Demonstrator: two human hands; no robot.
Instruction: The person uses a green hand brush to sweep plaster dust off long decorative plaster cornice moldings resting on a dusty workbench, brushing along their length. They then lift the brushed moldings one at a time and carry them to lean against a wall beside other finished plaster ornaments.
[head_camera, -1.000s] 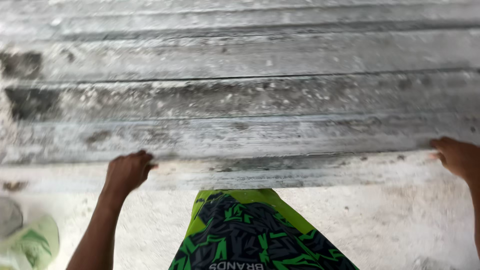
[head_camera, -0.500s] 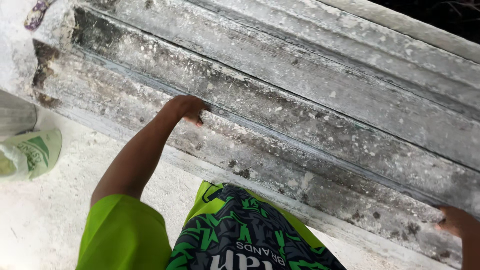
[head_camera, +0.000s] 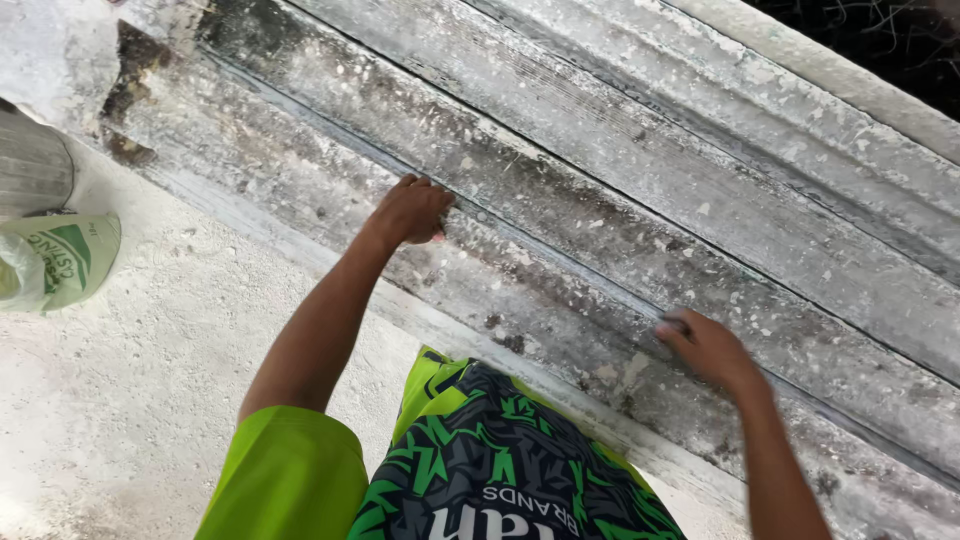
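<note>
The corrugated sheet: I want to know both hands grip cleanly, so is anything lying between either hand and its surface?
Nothing visible does. The left hand and the right hand both rest directly on the grey corrugated sheet.

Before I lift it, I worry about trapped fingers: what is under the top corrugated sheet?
Under the top corrugated sheet lie more grey sheets, edges stepped. The left hand and right hand hook its ridge; their fingertips are hidden. The stack's underside is covered.

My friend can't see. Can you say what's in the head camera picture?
Both bare hands press on a stack of grey, stained, ridged sheets: left hand further up, right hand nearer the edge. Below are green patterned shorts and pale ground, with a green-and-white sack at left.
</note>
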